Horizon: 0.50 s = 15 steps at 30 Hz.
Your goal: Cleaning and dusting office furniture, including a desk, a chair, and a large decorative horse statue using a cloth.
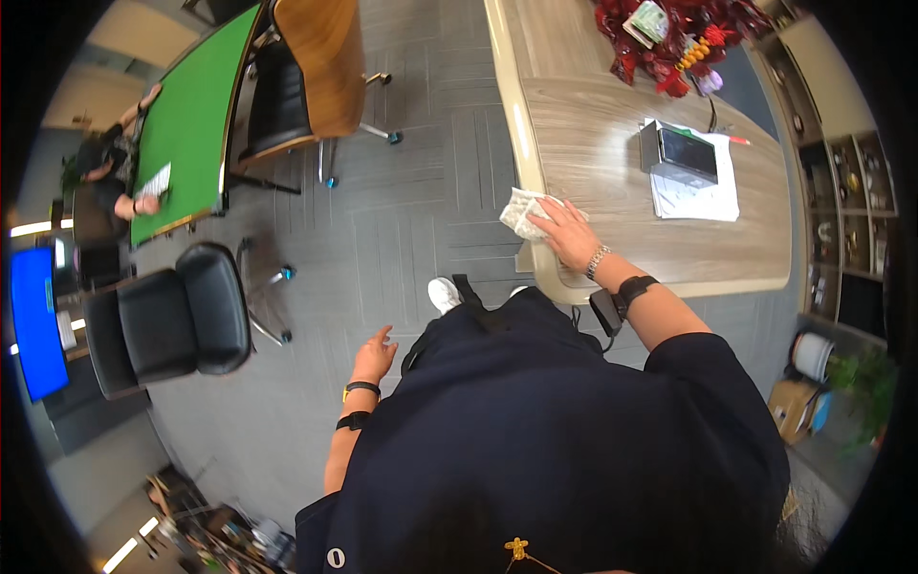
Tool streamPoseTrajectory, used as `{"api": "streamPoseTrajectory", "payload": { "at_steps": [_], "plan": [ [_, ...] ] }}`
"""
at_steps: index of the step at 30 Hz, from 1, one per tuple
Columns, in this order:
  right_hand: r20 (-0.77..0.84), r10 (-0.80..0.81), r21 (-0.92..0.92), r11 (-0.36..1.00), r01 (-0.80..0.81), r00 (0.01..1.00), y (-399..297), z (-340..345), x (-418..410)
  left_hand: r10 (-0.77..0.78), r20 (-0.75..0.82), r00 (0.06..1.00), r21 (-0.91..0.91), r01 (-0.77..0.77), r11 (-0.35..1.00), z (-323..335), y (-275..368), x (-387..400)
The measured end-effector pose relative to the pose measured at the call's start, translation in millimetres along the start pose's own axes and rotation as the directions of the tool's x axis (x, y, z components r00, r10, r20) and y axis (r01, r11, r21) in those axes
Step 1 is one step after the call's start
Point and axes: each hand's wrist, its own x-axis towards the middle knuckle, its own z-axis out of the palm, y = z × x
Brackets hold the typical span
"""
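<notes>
My right hand (570,238) lies over a folded white cloth (525,214), holding it against the rounded cream edge of a wood-grain desk (609,247). Part of the cloth sticks out past that edge, and the rest is hidden under my fingers and palm. My left hand (374,359) hangs by my side above the grey floor, fingers apart and nothing in it. Farther in on the desk, a grey box with a dark, glossy top (685,154) rests on a stack of white papers (699,201).
A dark red glossy carved ornament (645,46) stands at the desk's far end, and a red pen (740,140) lies by the papers. To the left are a wood-backed chair (323,64), a black office chair (172,319) and a green-topped table (193,122) where a person (107,158) sits.
</notes>
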Motion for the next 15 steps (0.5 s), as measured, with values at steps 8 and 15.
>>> {"api": "streamPoseTrajectory", "payload": {
  "at_steps": [8, 15],
  "plan": [
    [-0.160, 0.464, 0.102, 0.886, -0.453, 0.871, -53.8, 26.9, -42.4, 0.246, 0.045, 0.968, 0.055, -0.248, 0.967, -85.0, -42.5, 74.7],
    [-0.160, 0.504, 0.006, 0.860, -0.510, 0.849, -59.8, 25.9, -15.4, 0.170, 0.243, 0.955, 0.194, -0.220, 0.956, -104.3, -85.0, 100.7]
  ]
}}
